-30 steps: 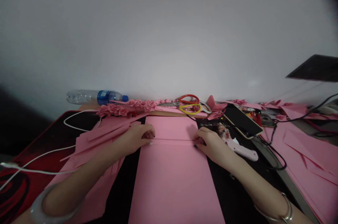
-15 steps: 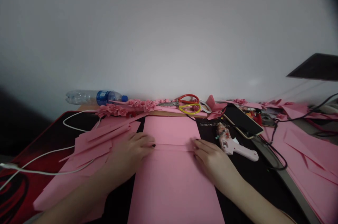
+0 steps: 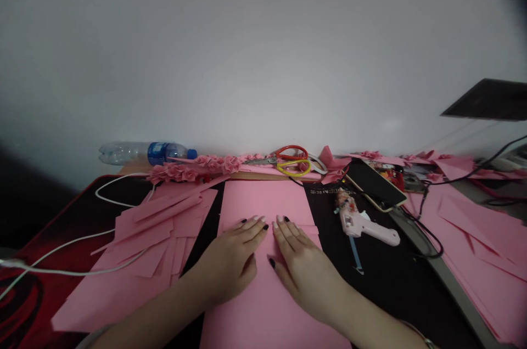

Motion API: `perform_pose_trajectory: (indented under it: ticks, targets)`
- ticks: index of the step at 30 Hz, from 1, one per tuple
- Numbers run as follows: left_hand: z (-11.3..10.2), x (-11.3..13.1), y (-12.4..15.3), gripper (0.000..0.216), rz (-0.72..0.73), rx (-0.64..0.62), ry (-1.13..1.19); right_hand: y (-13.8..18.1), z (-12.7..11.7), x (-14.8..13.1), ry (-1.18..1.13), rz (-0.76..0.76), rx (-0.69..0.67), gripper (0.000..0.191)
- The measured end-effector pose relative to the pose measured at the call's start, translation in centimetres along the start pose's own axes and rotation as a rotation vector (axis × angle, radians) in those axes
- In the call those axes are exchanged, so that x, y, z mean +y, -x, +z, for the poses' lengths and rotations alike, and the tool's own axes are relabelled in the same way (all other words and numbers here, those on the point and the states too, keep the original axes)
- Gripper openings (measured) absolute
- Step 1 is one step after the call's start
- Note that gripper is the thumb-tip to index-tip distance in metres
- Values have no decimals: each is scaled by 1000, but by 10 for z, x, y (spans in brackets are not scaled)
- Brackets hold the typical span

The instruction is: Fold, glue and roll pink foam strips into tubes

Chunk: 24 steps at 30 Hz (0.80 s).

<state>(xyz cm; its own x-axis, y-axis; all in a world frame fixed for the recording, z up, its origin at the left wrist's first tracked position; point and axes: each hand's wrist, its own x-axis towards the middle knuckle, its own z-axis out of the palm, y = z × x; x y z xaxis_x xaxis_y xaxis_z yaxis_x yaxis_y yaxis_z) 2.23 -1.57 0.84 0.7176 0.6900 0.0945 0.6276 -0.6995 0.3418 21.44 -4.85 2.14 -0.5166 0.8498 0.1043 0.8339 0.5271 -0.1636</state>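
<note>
Lower centre: left hand (image 3: 233, 261) and right hand (image 3: 304, 272) lie flat, outstretched, gripping nothing, on the large pink paper sheet (image 3: 267, 310); its crosswise fold is made; pressing looks unfinished.

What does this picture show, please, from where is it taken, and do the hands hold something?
It comes from a camera worn on a person's head, looking forward and down, so you see that person's own bare arms; there is no machine. The left hand and the right hand lie flat, side by side, on a large pink paper sheet, at a crease; they grip nothing. Left of the sheet lie pink paper strips and a white cable. On the right lie a pink glue gun and a dark phone. By the wall are scissors, pink paper flowers and a plastic bottle on its side.
</note>
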Motion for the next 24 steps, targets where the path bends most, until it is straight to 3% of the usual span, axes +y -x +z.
perform_pose_trajectory:
  ticks: [6,10,19,24]
  targets:
    - [-17,-21,28,59,-79,-26,-50,25,-8,30,61,1,27,44]
    - [-27,-33,37,43,-116,-4,-74,32,-6,48,73,-19,49,43]
    - [-51,-47,6,29,-62,-22,-52,12,-16,62,-79,63,199,23]
    - [-54,-56,-6,24,-102,-51,128,-2,-28,72,-284,179,32,23]
